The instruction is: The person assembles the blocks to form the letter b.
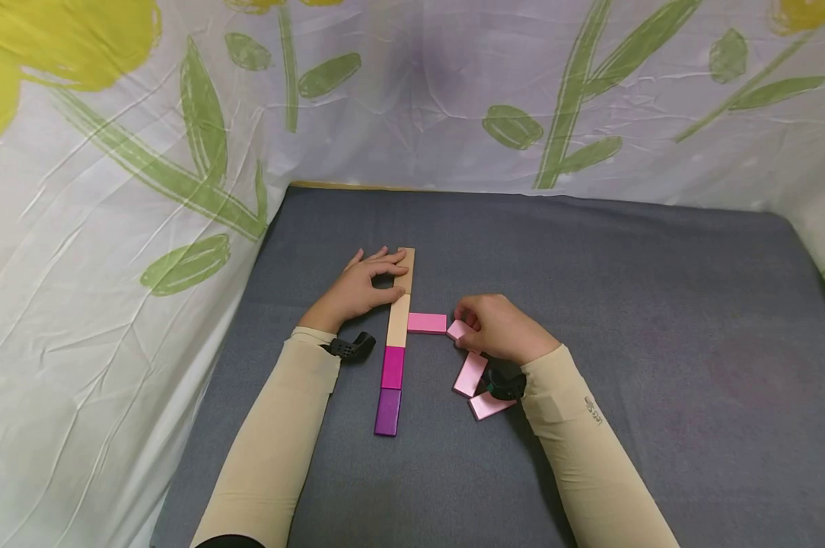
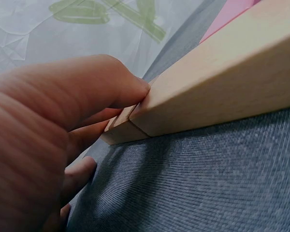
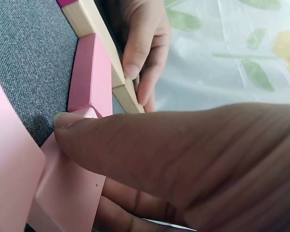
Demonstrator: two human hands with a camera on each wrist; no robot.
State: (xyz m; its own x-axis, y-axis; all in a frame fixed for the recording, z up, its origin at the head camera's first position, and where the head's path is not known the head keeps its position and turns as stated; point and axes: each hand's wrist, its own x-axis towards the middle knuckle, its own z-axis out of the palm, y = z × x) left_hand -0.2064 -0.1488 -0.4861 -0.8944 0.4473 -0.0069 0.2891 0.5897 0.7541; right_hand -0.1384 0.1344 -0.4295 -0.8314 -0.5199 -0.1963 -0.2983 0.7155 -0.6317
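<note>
My left hand (image 1: 358,285) lies at the far end of a straight row of blocks. Its fingertips and thumb touch a plain wooden block (image 1: 409,283) and its joint with a second wooden block (image 1: 398,323). In the left wrist view the thumb rests on the wooden edge beside that seam. A pink block (image 1: 427,323) sticks out to the right from the second wooden block. At its outer end, my right hand (image 1: 504,327) pinches a light pink block (image 1: 455,330) between thumb and fingers, set at an angle to the pink one. Fingers partly cover it.
A magenta block (image 1: 393,368) and a purple block (image 1: 387,413) continue the row towards me. Below my right hand lie two more light pink blocks, one slanted (image 1: 470,374) and one nearer (image 1: 489,406). Grey cloth (image 1: 659,342) covers the table; flowered sheeting (image 1: 412,91) hangs behind.
</note>
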